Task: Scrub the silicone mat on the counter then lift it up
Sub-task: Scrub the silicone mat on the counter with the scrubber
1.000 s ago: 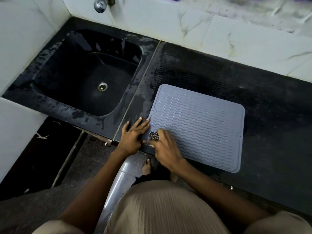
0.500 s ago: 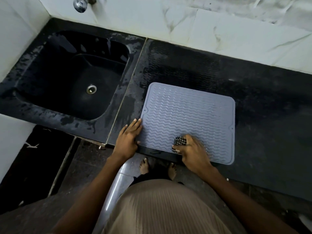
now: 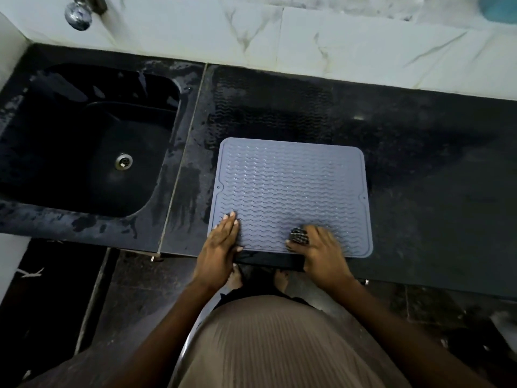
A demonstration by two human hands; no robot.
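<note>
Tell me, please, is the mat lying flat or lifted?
Flat: the silicone mat lies spread on the counter, no corner raised.

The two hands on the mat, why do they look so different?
The left hand lies flat with straight fingers, pressing the gray mat's near left corner; the right hand curls round a dark scrubber. The left holds nothing; the right holds a tool. Both rest on the mat's near edge.

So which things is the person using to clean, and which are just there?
Using:
silicone mat
scrubber in right hand
left hand, pressing the mat flat
counter

Just there:
sink
tap
blue object on the ledge
</note>
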